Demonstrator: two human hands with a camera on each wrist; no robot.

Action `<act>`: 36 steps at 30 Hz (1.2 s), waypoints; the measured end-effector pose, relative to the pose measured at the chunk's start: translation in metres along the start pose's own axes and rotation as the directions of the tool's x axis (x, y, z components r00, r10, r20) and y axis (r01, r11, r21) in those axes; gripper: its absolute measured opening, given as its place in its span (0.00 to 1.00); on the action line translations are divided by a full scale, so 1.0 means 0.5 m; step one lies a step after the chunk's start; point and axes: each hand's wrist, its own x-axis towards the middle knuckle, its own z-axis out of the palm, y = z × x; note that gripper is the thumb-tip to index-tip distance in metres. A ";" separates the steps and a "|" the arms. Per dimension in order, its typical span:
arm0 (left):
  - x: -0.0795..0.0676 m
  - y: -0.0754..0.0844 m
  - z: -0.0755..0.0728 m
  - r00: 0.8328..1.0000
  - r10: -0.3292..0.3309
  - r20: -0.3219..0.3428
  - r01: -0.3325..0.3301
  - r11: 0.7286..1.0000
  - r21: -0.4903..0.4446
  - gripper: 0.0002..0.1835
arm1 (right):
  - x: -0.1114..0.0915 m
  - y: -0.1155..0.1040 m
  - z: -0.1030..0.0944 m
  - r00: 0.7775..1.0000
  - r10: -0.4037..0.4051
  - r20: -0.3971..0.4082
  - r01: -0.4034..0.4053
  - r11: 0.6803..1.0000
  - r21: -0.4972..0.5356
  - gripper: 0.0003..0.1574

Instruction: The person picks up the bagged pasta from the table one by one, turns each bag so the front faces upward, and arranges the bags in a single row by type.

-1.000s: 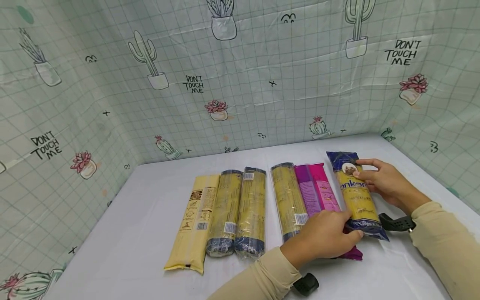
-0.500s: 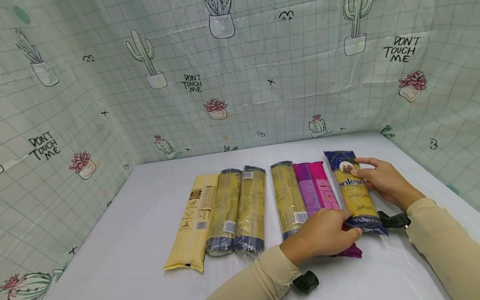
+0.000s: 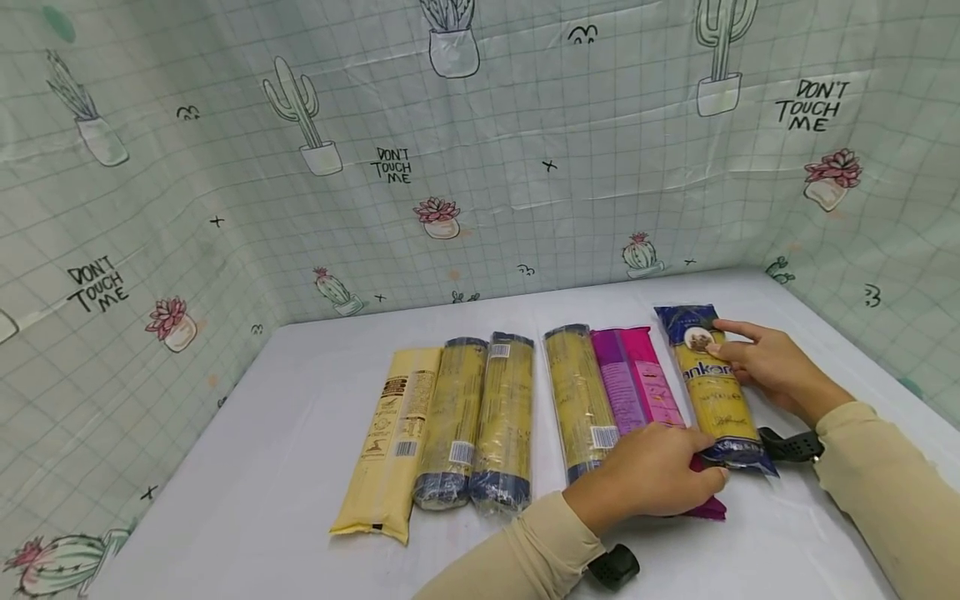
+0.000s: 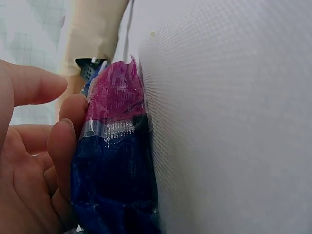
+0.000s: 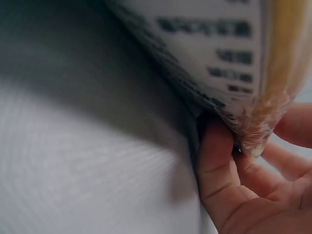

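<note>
At the right of the table in the head view lies a yellow and blue pasta packet (image 3: 717,392), tilted slightly. My right hand (image 3: 780,371) holds its upper right edge, thumb on top. In the right wrist view, fingers (image 5: 217,151) reach beneath the packet's edge (image 5: 214,63). My left hand (image 3: 648,471) is over the lower part of a pink and purple packet (image 3: 641,375), its fingertips near the pasta packet's lower left edge. The left wrist view shows its loosely bent fingers (image 4: 63,146) beside the magenta packet end, with the thumb apart.
Left of the pink packet lies a spaghetti packet (image 3: 577,392) with blue ends. Farther left are two similar spaghetti packets (image 3: 450,417) side by side, then a pale yellow packet (image 3: 386,450). A printed cloth (image 3: 480,208) rises behind the white table (image 3: 247,483).
The camera view shifts slightly. Both hands stay nearly in place, and the yellow and blue packet changes its tilt only a little under the right hand.
</note>
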 end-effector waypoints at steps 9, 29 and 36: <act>0.004 0.005 -0.002 0.999 -0.024 0.046 0.023 0.999 0.024 0.23 | 0.000 -0.006 -0.017 0.992 -0.122 -0.020 0.124 0.986 0.108 0.42; -0.012 -0.009 -0.016 0.995 0.075 0.065 -0.070 0.995 -0.075 0.18 | -0.009 -0.006 -0.017 0.998 -0.054 0.015 0.055 0.998 -0.009 0.41; -0.026 -0.023 -0.021 0.989 0.150 0.008 -0.149 0.987 -0.052 0.17 | -0.014 -0.005 -0.020 0.998 -0.061 -0.034 0.060 0.998 -0.033 0.38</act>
